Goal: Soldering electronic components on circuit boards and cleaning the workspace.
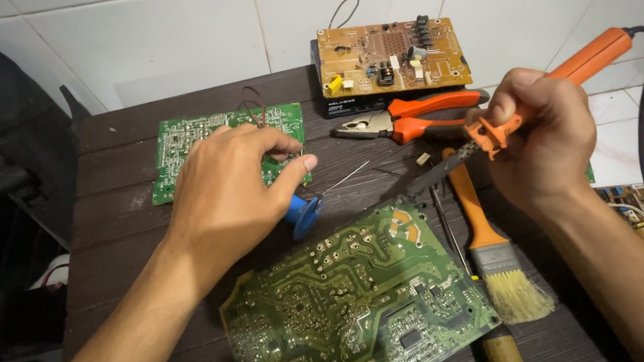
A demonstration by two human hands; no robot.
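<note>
Left hand: the left hand, left of centre in the frame, is closed in a pinch on a thin strand of solder wire, thumb and forefinger together, the strand running out to the right toward the iron's tip.
Solder spool: a small blue spool lies on the table just below the pinching fingers, near the upper edge of the big board.
Right hand: the right hand, right of centre, is closed around the orange handle of a soldering iron, its dark tip pointing down and left; a black cord runs off the handle at the upper right.
Big circuit board: a green circuit board lies solder side up, low in the middle of the frame, on the dark wooden table, tilted against the table's edges.
Handling, solder wire: by my judgement light, soft and easily bent, best held a little back from its free end so that end can be steered.
Handling, iron: stiff and light, likely hot at the tip, so only the orange handle is safe to hold.
Handling, board: rigid but delicate, best taken by its edges.
Nearby: a paintbrush with an orange handle lies just right of the board; orange-handled pliers sit above it.
Further off: a second green board at upper left, a brown board at top centre.
</note>
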